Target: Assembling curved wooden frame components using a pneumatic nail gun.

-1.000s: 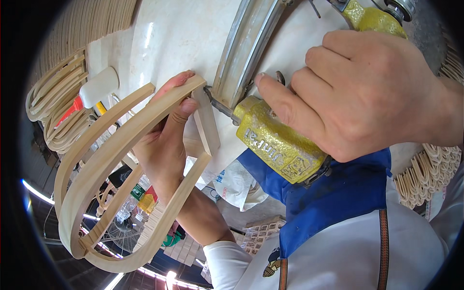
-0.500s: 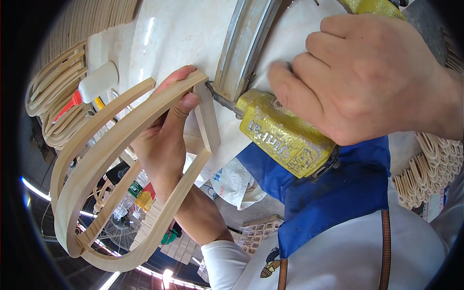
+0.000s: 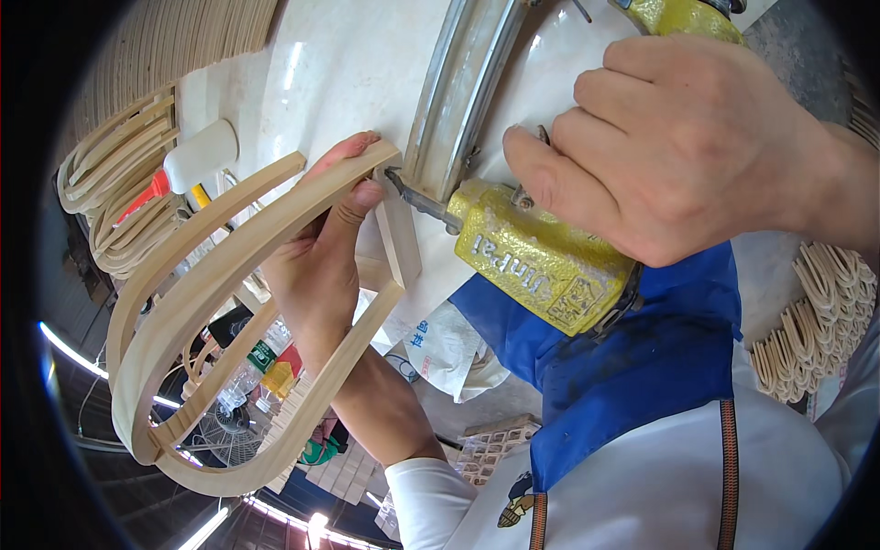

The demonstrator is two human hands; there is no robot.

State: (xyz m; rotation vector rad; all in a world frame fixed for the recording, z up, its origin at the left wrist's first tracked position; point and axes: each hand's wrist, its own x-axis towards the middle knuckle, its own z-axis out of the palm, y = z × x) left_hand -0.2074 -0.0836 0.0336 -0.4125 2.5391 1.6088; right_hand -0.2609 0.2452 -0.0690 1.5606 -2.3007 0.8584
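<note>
White worktop (image 3: 357,64) behind frame (image 3: 197,280) (fan (image 3: 233,422) beyond)

You held a frame (image 3: 261,236) of pale, bare wood in your left hand (image 3: 316,270), tilted in mid-air, its bent strips meeting in rounded curves at the end away from your fingers and a short straight crosspiece joining two strips at the other. Your right hand (image 3: 674,137) was wrapped around a yellow nail gun (image 3: 541,261), its coating speckled and worn, a long silvery rail running along it. Its dark nose pointed at the frame's crosspiece end, apparently touching, though the contact was hard to make out.
</note>
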